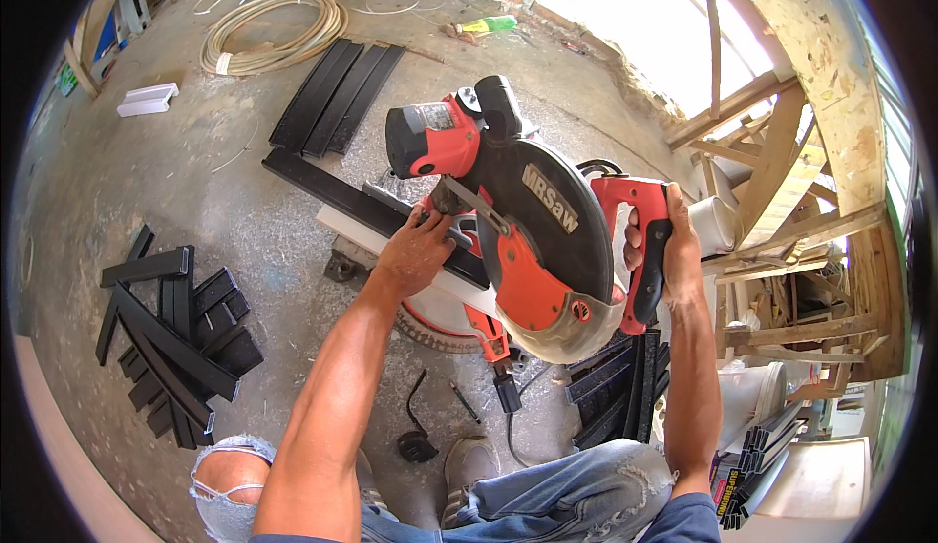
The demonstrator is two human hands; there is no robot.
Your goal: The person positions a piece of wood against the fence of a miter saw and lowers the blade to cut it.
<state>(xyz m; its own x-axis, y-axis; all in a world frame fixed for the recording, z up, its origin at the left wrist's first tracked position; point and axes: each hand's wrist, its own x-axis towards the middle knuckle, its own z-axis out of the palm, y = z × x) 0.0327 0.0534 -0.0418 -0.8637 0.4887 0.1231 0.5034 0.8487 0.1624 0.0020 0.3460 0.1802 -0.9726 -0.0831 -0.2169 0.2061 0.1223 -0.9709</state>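
A red and black mitre saw (518, 187) stands on the floor in front of me, its head raised over the base. My right hand (674, 245) is wrapped round its D-shaped handle (637, 289). A long black profile bar (322, 187) lies across the saw's base and passes under the blade guard. Against this bar and the fence, my left hand (414, 250) grips, left of the blade guard, with fingertips partly hidden. Along the near side of the bar runs a white strip (354, 232). The clear lower guard (576, 333) hides the blade.
Black profiles (337, 94) lie beyond the saw, with a cable coil (274, 33) and green bottle (489, 24) farther off. Cut black pieces are piled at left (176, 318) and stacked at right (616, 392). A tape measure (417, 445) and pencil (465, 403) lie near my feet.
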